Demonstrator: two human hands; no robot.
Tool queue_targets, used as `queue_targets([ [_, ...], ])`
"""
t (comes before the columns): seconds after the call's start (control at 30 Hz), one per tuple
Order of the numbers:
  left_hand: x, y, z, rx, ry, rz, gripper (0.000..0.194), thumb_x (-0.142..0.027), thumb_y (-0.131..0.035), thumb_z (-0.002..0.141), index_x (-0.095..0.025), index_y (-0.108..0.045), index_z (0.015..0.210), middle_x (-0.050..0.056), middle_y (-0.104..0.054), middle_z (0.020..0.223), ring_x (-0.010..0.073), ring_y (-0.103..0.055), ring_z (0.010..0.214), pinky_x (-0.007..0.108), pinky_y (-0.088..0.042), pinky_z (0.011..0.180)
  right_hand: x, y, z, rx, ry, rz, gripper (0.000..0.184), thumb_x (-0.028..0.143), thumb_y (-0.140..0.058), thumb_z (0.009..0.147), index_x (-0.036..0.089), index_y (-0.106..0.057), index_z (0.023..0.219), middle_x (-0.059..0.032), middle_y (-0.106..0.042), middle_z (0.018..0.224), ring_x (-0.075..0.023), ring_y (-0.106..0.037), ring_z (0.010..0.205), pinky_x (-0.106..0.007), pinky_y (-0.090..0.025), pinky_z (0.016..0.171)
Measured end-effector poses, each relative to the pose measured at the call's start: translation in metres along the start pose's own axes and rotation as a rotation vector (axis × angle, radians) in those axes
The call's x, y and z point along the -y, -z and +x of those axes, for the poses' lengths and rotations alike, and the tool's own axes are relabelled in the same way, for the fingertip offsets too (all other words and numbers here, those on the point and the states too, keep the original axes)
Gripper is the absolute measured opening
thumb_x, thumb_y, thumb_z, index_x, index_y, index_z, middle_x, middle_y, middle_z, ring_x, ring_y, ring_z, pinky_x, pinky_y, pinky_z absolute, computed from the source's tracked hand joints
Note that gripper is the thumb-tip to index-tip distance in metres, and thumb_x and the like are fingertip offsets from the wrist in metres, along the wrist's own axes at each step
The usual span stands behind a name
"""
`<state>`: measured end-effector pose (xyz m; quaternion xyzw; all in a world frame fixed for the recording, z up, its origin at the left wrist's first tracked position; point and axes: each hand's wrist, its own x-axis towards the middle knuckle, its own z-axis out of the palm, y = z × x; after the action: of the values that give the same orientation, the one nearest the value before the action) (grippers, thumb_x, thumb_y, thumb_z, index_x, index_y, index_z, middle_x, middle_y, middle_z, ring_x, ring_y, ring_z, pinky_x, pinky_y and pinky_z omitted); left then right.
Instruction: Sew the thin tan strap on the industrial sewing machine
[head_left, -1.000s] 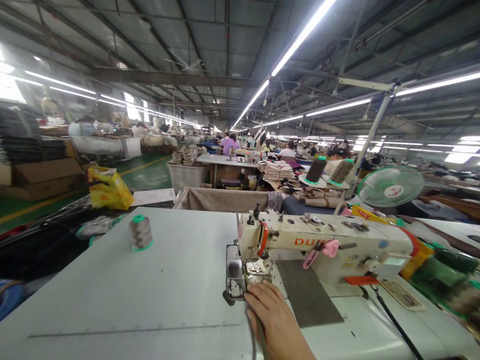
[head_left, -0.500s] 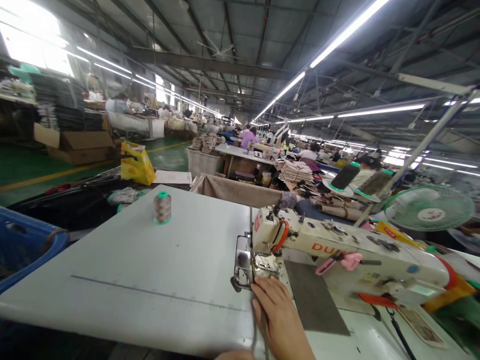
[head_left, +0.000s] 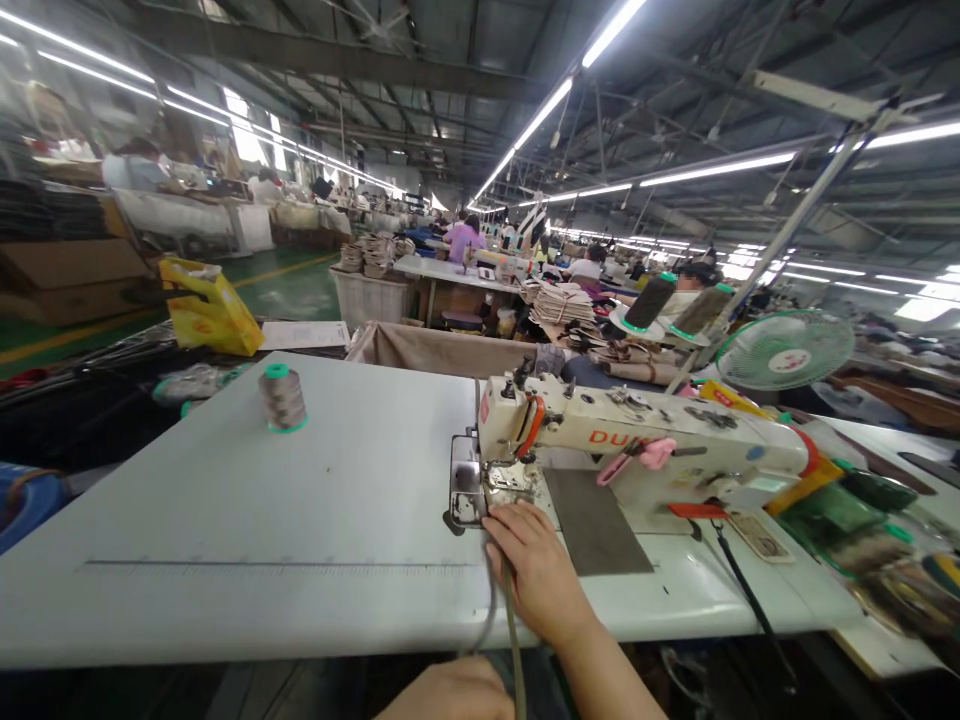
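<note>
My right hand (head_left: pixel 531 565) rests at the front of the sewing machine's (head_left: pixel 645 435) needle area, its fingers closed over a narrow grey-brown strip (head_left: pixel 517 650). From under that hand the strip runs down past the table's front edge. Low in the view, my left hand (head_left: pixel 450 692) is curled beside the hanging strip, partly cut off by the bottom edge; a strand reaches down to it. To the left of the needle lies a shiny metal plate (head_left: pixel 466 480). My right hand hides the strip's end near the presser foot.
A thread cone (head_left: pixel 283 400) stands on the white tabletop (head_left: pixel 360 480), which has a printed ruler line. A dark flat sheet (head_left: pixel 596 525) lies right of my right hand. Behind are a cloth-lined bin (head_left: pixel 435 350), a yellow bag (head_left: pixel 210 308) and a green fan (head_left: pixel 787 350). Several people sit farther off.
The camera view has turned right and tilted down, so the machine and table appear further left and higher. More of my left hand and of the hanging strip shows now. My right hand remains by the needle.
</note>
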<state>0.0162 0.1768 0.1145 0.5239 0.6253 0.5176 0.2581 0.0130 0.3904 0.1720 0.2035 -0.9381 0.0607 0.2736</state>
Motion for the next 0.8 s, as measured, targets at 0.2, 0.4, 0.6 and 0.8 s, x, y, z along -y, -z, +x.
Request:
queue_targets([
  [0.2, 0.020, -0.017, -0.001, -0.091, -0.100, 0.019, 0.071, -0.079, -0.038, 0.100, -0.020, -0.074, 0.083, 0.007, -0.069, 0.081, 0.0163, -0.065, 0.077, 0.023, -0.048, 0.071, 0.000, -0.001, 0.001, -0.007, 0.009, 0.010, 0.028, 0.021, -0.055, 0.107, 0.019, -0.068, 0.132, -0.0104, -0.073, 0.134, -0.0269, -0.067, 0.124, -0.056, -0.052, 0.116],
  [0.4, -0.007, -0.001, -0.005, -0.037, -0.103, -0.006, 0.068, -0.074, -0.039, 0.103, -0.021, -0.081, 0.100, 0.009, -0.071, 0.088, 0.0189, -0.066, 0.083, 0.025, -0.050, 0.078, -0.003, -0.003, 0.000, 0.006, 0.008, 0.016, 0.029, 0.021, -0.056, 0.107, 0.020, -0.067, 0.134, -0.0092, -0.073, 0.135, -0.0271, -0.066, 0.126, -0.057, -0.051, 0.116],
  [0.6, -0.021, 0.005, -0.006, -0.034, -0.110, -0.041, 0.069, -0.073, -0.041, 0.103, -0.019, -0.082, 0.105, 0.010, -0.071, 0.088, 0.0186, -0.066, 0.083, 0.025, -0.050, 0.079, -0.002, -0.003, 0.001, 0.001, 0.018, 0.014, 0.028, 0.021, -0.056, 0.107, 0.020, -0.066, 0.133, -0.0090, -0.073, 0.134, -0.0268, -0.066, 0.125, -0.056, -0.051, 0.115],
  [0.8, -0.019, 0.004, -0.006, -0.047, -0.133, -0.080, 0.068, -0.072, -0.042, 0.103, -0.017, -0.082, 0.103, 0.011, -0.074, 0.090, 0.0182, -0.067, 0.084, 0.024, -0.051, 0.081, -0.002, -0.003, 0.001, 0.018, 0.015, 0.021, 0.029, 0.022, -0.054, 0.108, 0.020, -0.065, 0.135, -0.0098, -0.072, 0.136, -0.0279, -0.065, 0.125, -0.057, -0.050, 0.116],
])
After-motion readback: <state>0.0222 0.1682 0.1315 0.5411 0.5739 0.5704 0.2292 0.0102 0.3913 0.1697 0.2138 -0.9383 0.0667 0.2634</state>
